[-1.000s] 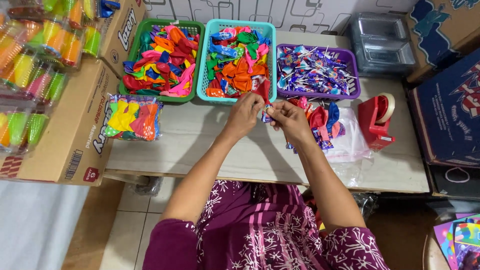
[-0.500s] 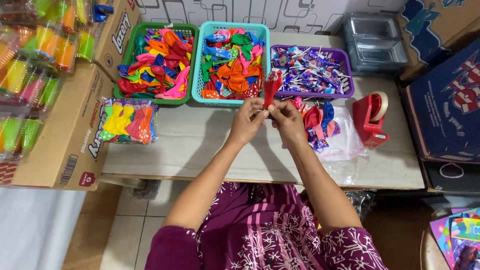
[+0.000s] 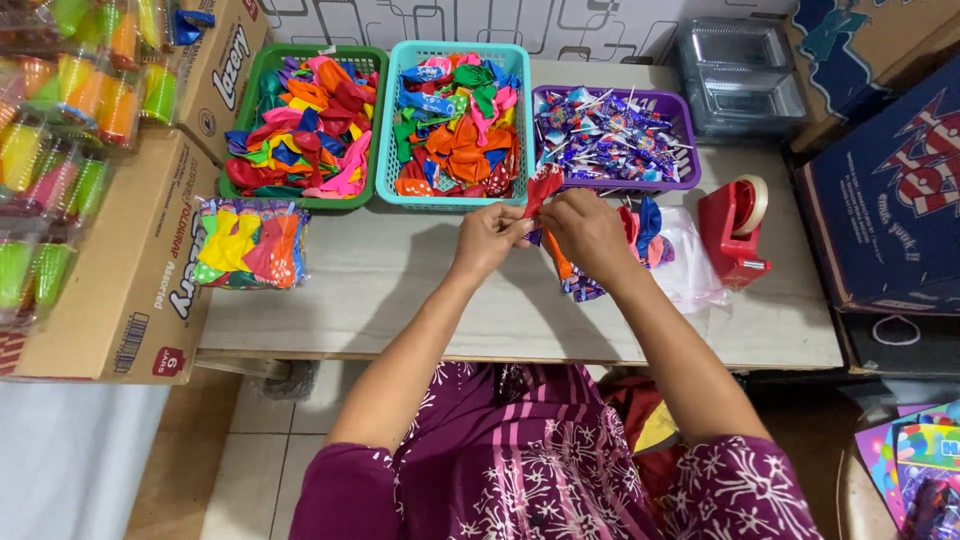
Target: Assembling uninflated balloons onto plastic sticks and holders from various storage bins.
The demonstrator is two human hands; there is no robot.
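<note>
both hands are working together near the middle of the worktop, a little toward its far edge. the left hand is closing its fingers on the lower part of a red balloon, and the right hand is pinching the same balloon from the other side, so the balloon is standing up between them, just in front of the teal basket. it seems the person is pairing or bunching the uninflated balloon with other small items; some orange and blue pieces are showing under the right hand, but i cannot tell exactly what they are. a clear plastic bag with more pieces is lying just beside the right hand, and a red tape dispenser is standing near the right edge. along the far edge, the green basket and the teal one are holding loose balloons, and the purple basket is holding wrapped lollipops. a packed bag of balloons is resting near the left edge. the next move is probably needing a firm pinch with one hand, so the other is becoming free.
</note>
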